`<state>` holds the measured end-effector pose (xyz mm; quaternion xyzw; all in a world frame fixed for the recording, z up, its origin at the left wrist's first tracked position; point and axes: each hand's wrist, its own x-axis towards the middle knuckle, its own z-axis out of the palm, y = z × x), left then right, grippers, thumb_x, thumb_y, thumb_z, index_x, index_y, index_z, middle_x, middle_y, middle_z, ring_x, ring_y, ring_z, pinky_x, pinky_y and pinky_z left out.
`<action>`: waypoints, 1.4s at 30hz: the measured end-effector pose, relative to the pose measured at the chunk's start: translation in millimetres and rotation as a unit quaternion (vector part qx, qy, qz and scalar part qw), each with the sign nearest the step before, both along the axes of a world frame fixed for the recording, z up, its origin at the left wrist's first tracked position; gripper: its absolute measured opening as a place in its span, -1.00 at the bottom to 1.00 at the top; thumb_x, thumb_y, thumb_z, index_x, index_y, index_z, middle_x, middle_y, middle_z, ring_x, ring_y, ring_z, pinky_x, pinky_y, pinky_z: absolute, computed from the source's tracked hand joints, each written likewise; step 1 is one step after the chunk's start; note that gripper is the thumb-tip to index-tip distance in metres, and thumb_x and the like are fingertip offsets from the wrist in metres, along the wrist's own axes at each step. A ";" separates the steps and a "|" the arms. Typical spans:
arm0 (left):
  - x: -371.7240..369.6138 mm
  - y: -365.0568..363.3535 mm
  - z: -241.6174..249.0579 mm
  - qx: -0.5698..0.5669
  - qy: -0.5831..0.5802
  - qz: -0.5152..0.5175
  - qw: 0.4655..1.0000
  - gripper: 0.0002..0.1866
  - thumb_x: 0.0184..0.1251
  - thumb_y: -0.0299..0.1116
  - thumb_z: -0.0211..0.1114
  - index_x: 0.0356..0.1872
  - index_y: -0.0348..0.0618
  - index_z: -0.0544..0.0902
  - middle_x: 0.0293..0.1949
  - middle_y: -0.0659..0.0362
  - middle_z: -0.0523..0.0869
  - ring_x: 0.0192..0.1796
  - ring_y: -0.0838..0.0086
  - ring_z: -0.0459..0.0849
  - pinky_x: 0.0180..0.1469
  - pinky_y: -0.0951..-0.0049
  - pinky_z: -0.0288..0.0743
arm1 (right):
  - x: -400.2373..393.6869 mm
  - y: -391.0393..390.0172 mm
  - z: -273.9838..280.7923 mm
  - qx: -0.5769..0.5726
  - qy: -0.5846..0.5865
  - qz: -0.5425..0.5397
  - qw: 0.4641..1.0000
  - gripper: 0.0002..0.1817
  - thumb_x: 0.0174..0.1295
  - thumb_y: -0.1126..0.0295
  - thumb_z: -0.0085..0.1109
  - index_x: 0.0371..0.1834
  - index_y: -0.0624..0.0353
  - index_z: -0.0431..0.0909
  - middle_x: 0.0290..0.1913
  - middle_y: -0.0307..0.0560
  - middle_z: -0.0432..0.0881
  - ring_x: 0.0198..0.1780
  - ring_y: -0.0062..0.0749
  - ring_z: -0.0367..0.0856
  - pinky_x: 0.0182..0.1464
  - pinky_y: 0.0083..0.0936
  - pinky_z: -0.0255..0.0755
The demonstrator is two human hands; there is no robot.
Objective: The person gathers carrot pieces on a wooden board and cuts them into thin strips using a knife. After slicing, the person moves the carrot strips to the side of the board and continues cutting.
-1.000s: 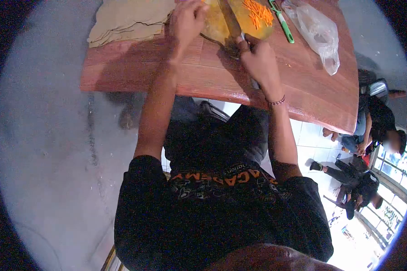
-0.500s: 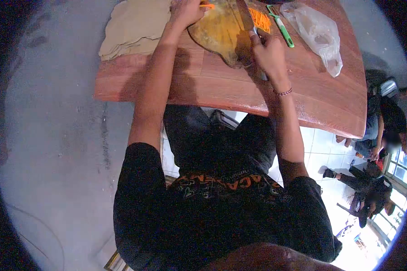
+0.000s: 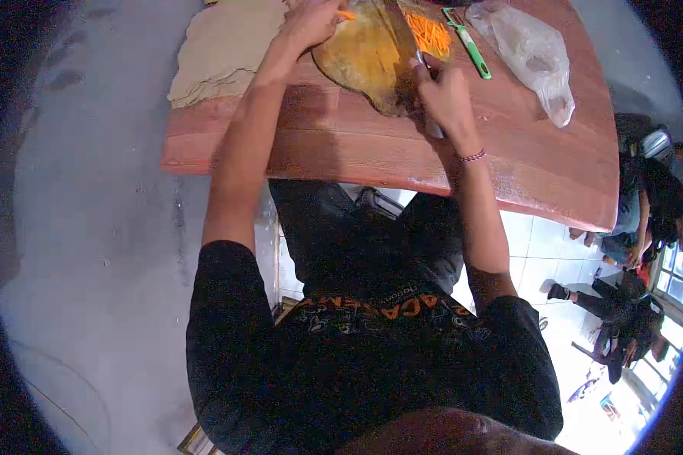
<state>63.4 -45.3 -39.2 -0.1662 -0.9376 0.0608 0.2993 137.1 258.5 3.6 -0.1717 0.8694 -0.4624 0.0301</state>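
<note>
My left hand (image 3: 311, 24) is closed on an orange piece of carrot (image 3: 346, 14) at the upper left of a worn wooden cutting board (image 3: 357, 64). Only the tip of the carrot shows past the fingers. In my right hand (image 3: 445, 97) is the handle of a knife (image 3: 399, 29), its dark blade pointing away from me across the board, apart from the carrot. Thin carrot strips (image 3: 430, 34) lie in a heap just right of the blade.
Beside the strips lies a green-and-white peeler (image 3: 474, 54), with a clear plastic bag (image 3: 535, 57) farther right. Brown sheets (image 3: 216, 57) cover the left of the wooden table (image 3: 303, 155). Other people (image 3: 622, 322) are in the background at right.
The knife and my right hand have shifted slightly left, and more of the carrot strips shows beside the blade. My left hand stays on the carrot. The whole view has moved a little.
</note>
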 end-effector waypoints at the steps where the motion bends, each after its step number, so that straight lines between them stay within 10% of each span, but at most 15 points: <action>1: 0.7 -0.2 2.8 -0.001 0.001 0.001 1.000 -0.75 0.34 -0.23 0.27 -0.08 -0.13 0.69 -0.01 0.02 0.69 0.13 0.06 0.59 0.18 0.07 0.46 | -1.6 0.0 -3.1 -0.001 0.001 0.001 1.000 -0.63 0.37 0.15 0.11 -0.06 0.24 0.66 -0.37 0.31 0.68 -0.28 0.17 0.71 -0.22 -0.10 0.52; 22: 19.4 5.9 2.1 0.309 -0.251 -0.011 0.917 -0.67 0.22 -0.37 0.41 -0.03 -0.23 0.58 -0.23 0.11 0.73 -0.15 0.40 0.70 -0.10 0.35 0.56 | -0.8 4.6 -11.9 -0.032 -0.041 0.006 0.999 -0.62 0.35 0.10 0.11 -0.12 0.23 0.67 -0.38 0.27 0.70 -0.27 0.11 0.73 -0.20 -0.09 0.54; 24: 53.1 45.3 7.9 0.479 -0.290 0.058 0.826 -0.50 0.12 -0.16 0.47 0.02 -0.25 0.65 -0.18 0.15 0.74 -0.08 0.45 0.69 0.03 0.31 0.48 | -0.7 5.8 -15.8 -0.007 -0.036 0.024 0.999 -0.63 0.39 0.18 0.14 -0.10 0.34 0.65 -0.51 0.00 0.66 -0.51 -0.41 0.62 -0.38 -0.39 0.46; 26: 74.0 68.5 21.3 0.457 -0.354 0.066 0.813 -0.34 0.12 -0.12 0.50 0.14 -0.33 0.47 -0.16 0.03 0.74 -0.11 0.41 0.73 -0.04 0.36 0.59 | 2.7 7.1 -10.1 -0.009 -0.037 0.037 0.999 -0.63 0.40 0.17 0.13 -0.11 0.33 0.66 -0.53 -0.02 0.66 -0.53 -0.42 0.62 -0.40 -0.39 0.46; 42: 112.5 98.2 -21.2 0.323 -0.104 0.103 0.935 -0.72 0.10 -0.13 0.48 -0.24 -0.01 0.71 -0.31 0.24 0.73 -0.14 0.24 0.69 0.01 -0.05 0.33 | 23.6 18.5 27.3 0.072 -0.093 0.078 0.990 -0.61 0.42 0.15 0.10 -0.04 0.30 0.68 -0.58 -0.06 0.67 -0.55 -0.43 0.65 -0.41 -0.38 0.49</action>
